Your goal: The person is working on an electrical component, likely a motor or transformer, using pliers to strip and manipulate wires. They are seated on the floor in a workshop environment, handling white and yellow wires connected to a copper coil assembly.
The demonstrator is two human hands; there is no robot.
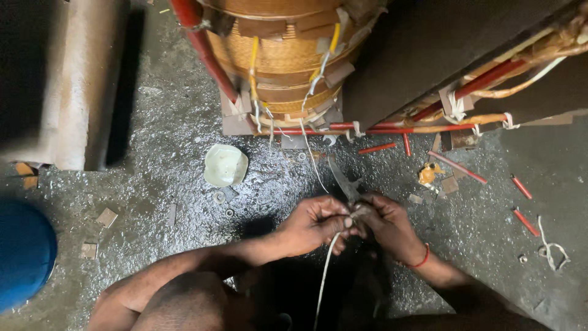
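My left hand (315, 224) and my right hand (387, 225) meet low in the middle of the head view, fingers pinched together. Between them runs a thin white cord (323, 276) that hangs down toward me. A grey metal blade-like tool (344, 179) sticks up from the right hand's grip toward the coil. A red thread band circles my right wrist (421, 258). Just beyond the hands stands a large wound coil (275, 55) of tan strip with red sleeved leads and white ties.
A pale shallow bowl (225, 164) lies on the oily grey floor left of the hands, with small washers (219, 197) near it. Short red sleeve pieces (525, 222) litter the right side. A blue drum (24, 251) sits at far left, a pale post (76, 86) behind it.
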